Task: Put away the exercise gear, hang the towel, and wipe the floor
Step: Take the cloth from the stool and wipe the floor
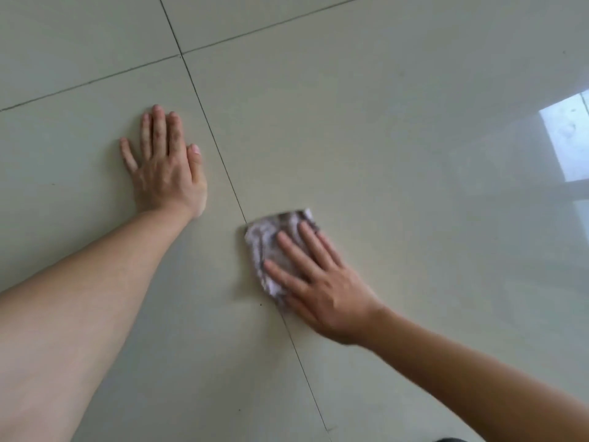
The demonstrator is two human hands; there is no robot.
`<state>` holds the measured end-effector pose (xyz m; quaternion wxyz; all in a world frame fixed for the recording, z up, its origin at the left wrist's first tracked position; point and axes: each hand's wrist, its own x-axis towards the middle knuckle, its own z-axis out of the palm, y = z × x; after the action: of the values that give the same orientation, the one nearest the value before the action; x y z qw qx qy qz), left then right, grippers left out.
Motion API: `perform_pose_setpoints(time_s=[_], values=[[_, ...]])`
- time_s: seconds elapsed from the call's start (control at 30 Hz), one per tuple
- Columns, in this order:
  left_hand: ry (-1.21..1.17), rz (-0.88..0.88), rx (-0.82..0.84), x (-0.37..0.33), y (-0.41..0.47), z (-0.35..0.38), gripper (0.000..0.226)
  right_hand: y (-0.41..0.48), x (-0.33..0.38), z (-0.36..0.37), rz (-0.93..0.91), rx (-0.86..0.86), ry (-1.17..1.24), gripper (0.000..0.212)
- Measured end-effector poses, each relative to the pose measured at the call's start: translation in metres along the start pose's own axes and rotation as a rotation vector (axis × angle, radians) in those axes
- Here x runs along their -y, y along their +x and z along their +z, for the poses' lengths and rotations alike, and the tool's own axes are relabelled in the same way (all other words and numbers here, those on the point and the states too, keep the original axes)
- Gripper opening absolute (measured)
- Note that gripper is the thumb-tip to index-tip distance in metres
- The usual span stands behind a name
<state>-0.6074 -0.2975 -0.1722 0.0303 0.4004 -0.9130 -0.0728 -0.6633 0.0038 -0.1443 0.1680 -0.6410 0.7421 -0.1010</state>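
Nearest the lens, the left forearm (79, 298) is stretched across a pale tiled floor (398, 122). The left hand (165, 167) is laid palm-down, fingers straight, just left of a dark grout line (216, 148). What appears to be a crumpled grey-white cloth (271, 244), blurred, is pressed onto that line by the right hand (318, 282), fingers straight and spread. A window's reflection (567, 138) is seen far right of the line.
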Motion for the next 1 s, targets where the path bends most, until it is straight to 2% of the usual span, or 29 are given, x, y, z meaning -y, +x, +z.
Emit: perform_pose_setpoints(time_s=[0.07,0.17,0.23,0.3,0.37,0.47,0.5,0.57,0.63,0.7,0.8,0.9,0.97,1.0], values=[[0.005,-0.007,-0.005,0.002,0.000,0.000,0.059,-0.030,0.024,0.012,-0.170,0.093,0.001,0.054],[0.009,-0.016,-0.009,0.004,0.001,0.001,0.057,-0.043,0.018,0.018,-0.375,0.168,0.018,0.050],[0.007,-0.015,-0.003,0.005,0.002,0.002,0.058,-0.033,-0.009,0.011,-0.387,0.140,0.008,0.050],[0.010,-0.015,0.002,0.004,0.002,0.003,0.059,-0.020,-0.050,-0.008,-0.163,0.037,-0.061,0.055],[0.010,-0.013,0.007,0.005,0.000,0.004,0.059,-0.015,-0.097,-0.032,0.216,-0.059,-0.124,0.060],[0.006,-0.015,0.005,0.006,-0.002,0.004,0.060,-0.019,-0.155,-0.063,0.807,-0.102,-0.016,0.063],[0.005,-0.017,0.005,0.006,-0.002,0.004,0.060,-0.018,-0.160,-0.067,0.931,-0.110,0.034,0.064],[0.006,-0.015,0.003,0.005,-0.001,0.005,0.060,-0.009,-0.146,-0.061,1.014,-0.135,0.064,0.066],[0.011,-0.009,0.003,0.003,0.001,0.005,0.060,-0.003,-0.108,-0.041,0.920,-0.149,0.051,0.065],[0.021,-0.003,0.018,0.003,0.002,0.004,0.060,-0.004,-0.053,-0.016,0.712,-0.144,0.018,0.065],[0.037,-0.011,0.053,0.004,0.004,0.002,0.060,-0.021,0.019,0.014,0.376,-0.045,-0.006,0.061],[0.036,-0.011,0.113,-0.002,0.007,0.000,0.060,-0.048,0.011,0.015,0.145,0.030,-0.067,0.058],[0.072,-0.029,0.145,-0.005,0.008,-0.003,0.060,-0.069,-0.027,0.004,0.185,0.033,-0.142,0.059],[0.097,-0.047,0.153,-0.008,0.007,-0.006,0.060,-0.081,-0.050,-0.004,0.306,0.008,-0.163,0.060]])
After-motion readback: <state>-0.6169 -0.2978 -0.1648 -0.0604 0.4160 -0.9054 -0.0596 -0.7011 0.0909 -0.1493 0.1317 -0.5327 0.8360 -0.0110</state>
